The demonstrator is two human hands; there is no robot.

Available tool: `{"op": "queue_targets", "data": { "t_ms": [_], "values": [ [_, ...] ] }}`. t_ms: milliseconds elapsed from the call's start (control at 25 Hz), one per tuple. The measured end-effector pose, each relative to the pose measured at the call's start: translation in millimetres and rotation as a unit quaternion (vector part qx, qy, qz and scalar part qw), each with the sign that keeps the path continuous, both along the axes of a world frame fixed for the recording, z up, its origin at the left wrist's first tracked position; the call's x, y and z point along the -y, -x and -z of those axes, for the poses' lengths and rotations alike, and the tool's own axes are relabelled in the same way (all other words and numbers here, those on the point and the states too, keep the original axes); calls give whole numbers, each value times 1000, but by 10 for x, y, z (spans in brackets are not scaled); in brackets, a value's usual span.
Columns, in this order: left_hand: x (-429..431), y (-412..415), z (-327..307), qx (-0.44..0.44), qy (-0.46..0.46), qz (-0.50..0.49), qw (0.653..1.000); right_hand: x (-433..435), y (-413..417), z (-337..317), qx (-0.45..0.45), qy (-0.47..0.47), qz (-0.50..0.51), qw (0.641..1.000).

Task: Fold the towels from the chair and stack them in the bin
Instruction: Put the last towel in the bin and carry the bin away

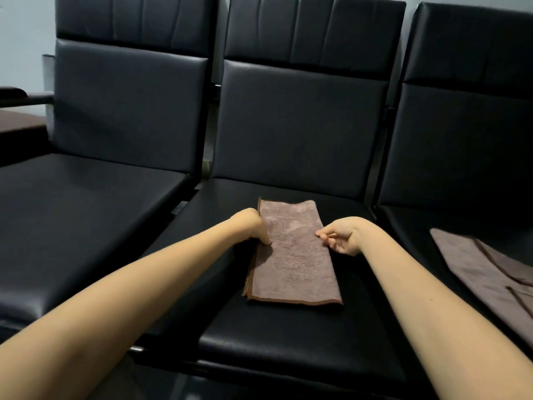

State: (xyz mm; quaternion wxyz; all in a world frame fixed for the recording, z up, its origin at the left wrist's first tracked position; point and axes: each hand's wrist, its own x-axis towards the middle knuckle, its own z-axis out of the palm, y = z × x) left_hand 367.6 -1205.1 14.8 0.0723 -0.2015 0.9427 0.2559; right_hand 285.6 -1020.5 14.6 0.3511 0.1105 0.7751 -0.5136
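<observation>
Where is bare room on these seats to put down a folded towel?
The left seat is all bare. The middle seat is bare between the folded towel and its front edge. Crowded: left hand and right hand flank that towel; another towel lies on the right seat.

2 arms extended forward, left hand (255,226) and right hand (343,237) pinching, fingers curled.

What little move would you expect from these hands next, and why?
Probably folding the towel in half, end to end: it lies as a long strip on the middle seat, and the left hand and right hand sit at its long edges midway, where that crease would fall.
</observation>
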Motion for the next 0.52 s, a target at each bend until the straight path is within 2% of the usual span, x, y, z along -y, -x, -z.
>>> {"op": "queue_targets", "data": {
  "t_ms": [80, 160, 240, 280, 400, 440, 520],
  "values": [
    [54, 11, -4, 33, -94, -39, 994, 10, -19, -52, 7, 39, 16, 999],
    [135, 31, -24, 52, -221, -105, 968, 12, -40, -91, 1, 85, 46, 995],
    [208, 66, -80, -3, -340, -135, 931, 18, -40, -143, -29, 143, 65, 987],
    [236, 97, -130, -55, -410, -134, 901, 37, -38, -191, -52, 188, 72, 978],
    [263, 152, -350, -218, -601, -115, 760, 88, -49, -434, -179, 344, 67, 919],
    [256, 162, -419, -256, -621, -94, 735, 98, -63, -519, -217, 391, 69, 892],
    [241, 163, -465, -305, -637, -48, 706, 84, -99, -602, -232, 465, 73, 851]
  ]
}}
